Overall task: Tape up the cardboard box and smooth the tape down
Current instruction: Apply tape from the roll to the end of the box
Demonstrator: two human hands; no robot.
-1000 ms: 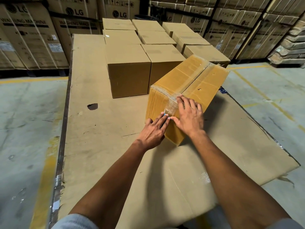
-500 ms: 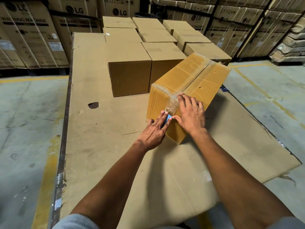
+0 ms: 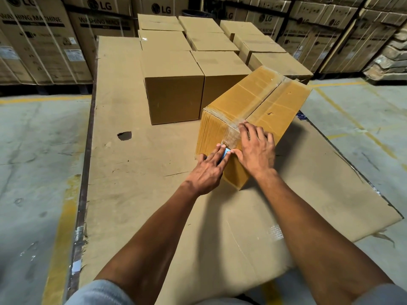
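Cardboard box [image 3: 264,102] lay skewed on a flat cardboard sheet [image 3: 136,183]. Against its near end, the left hand [image 3: 207,170] pinched a small blue toothed cutter [image 3: 225,151] while the right hand [image 3: 256,150] pressed flat, holding nothing, on clear tape [image 3: 233,134]. Plain boxes [image 3: 174,89] stood beyond.

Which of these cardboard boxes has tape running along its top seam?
The yellowish box under both hands, nearest the person and set at an angle. Clear tape shines along its seam; the duller brown boxes behind stand squared in rows.
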